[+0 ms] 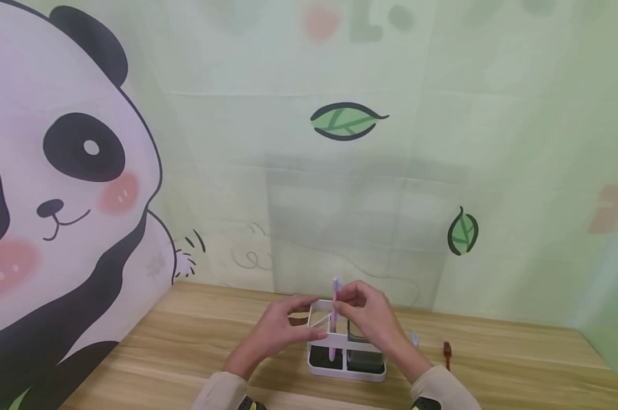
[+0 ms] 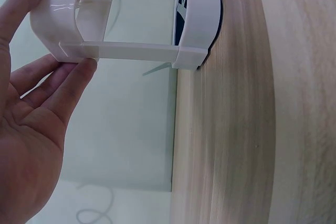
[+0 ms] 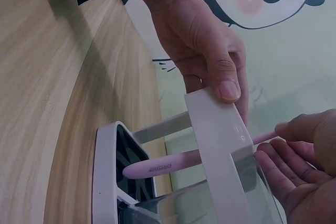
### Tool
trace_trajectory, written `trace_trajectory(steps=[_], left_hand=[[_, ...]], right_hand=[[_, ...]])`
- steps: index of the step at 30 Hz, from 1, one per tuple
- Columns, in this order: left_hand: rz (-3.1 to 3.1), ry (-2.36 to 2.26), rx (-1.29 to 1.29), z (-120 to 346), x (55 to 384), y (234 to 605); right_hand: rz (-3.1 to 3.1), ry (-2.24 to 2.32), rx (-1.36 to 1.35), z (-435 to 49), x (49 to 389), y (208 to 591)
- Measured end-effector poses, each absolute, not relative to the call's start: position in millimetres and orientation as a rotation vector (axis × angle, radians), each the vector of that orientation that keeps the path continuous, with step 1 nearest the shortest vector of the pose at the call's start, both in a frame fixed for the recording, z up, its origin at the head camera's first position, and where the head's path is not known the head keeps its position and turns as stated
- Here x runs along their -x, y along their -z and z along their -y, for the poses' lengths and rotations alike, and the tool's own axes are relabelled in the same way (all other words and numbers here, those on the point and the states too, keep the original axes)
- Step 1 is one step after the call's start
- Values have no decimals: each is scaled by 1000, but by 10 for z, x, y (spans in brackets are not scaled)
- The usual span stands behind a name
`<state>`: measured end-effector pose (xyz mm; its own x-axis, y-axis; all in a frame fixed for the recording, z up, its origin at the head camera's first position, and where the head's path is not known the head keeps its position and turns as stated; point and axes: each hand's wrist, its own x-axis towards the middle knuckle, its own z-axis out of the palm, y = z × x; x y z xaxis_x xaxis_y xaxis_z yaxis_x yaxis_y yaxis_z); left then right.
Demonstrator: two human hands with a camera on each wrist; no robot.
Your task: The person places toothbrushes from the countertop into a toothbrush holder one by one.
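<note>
From here, my right hand (image 1: 367,312) has a closed pinch grip on a pink toothbrush (image 1: 333,322), near its head. The brush stands upright through the upper frame of a white holder (image 1: 362,376). My left hand (image 1: 274,332) grips the frame's left side. A cup (image 1: 366,361) sits in the holder's right section; farther right, a brown fork (image 1: 447,349) lies on the desk (image 1: 185,341).

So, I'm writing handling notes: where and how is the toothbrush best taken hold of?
Probably pinch the upper handle, just under the head, from the right: the toothbrush stands upright, its top clear above the rack, and the left hand occupies the left side.
</note>
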<state>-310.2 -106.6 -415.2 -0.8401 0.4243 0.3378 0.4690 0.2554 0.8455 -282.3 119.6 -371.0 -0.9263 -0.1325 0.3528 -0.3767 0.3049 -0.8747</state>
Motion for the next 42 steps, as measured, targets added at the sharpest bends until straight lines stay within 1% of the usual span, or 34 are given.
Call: trace_trajectory(steps=[25, 42], left_hand=[[2450, 1696, 871, 1059, 3107, 4157], [2457, 1702, 859, 1058, 3091, 4149]], right_hand=[[2370, -1658, -406, -1411, 2775, 3694], [2365, -1652, -284, -1862, 2689, 3607]])
